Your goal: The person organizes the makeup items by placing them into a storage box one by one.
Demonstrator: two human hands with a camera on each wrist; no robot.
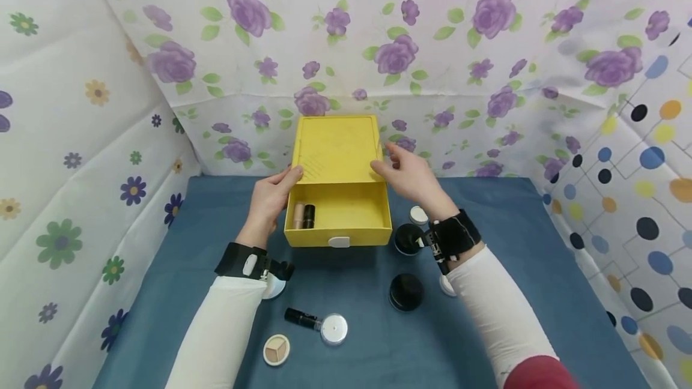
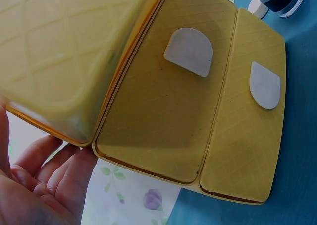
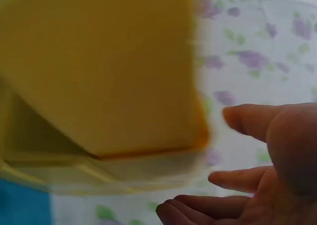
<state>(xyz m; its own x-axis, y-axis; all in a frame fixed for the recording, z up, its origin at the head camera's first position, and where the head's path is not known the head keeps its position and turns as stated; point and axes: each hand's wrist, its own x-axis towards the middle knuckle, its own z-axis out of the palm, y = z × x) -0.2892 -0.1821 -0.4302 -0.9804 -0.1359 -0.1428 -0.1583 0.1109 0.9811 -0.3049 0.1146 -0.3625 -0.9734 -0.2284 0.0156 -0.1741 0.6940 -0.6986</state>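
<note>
A yellow drawer box (image 1: 337, 149) stands at the back of the blue cloth, its top drawer (image 1: 362, 236) pulled out toward me. Inside the drawer, on the left, lie a beige tube (image 1: 298, 216) and a black tube (image 1: 309, 217). My left hand (image 1: 270, 200) grips the box's left side, thumb on the top edge and fingers along the side. White tabs (image 2: 190, 51) mark the lower drawer fronts in the left wrist view. At the box's right side is my right hand (image 1: 413, 179); the right wrist view shows its thumb and fingers apart, beside the box, holding nothing.
Two black-lidded jars (image 1: 406, 292) and a small white lid (image 1: 418, 215) stand at the right. In front lie a black tube (image 1: 300, 317), a silver-lidded jar (image 1: 334, 329) and a round three-part palette (image 1: 277, 350). Floral cloth (image 1: 335, 59) hangs behind the box.
</note>
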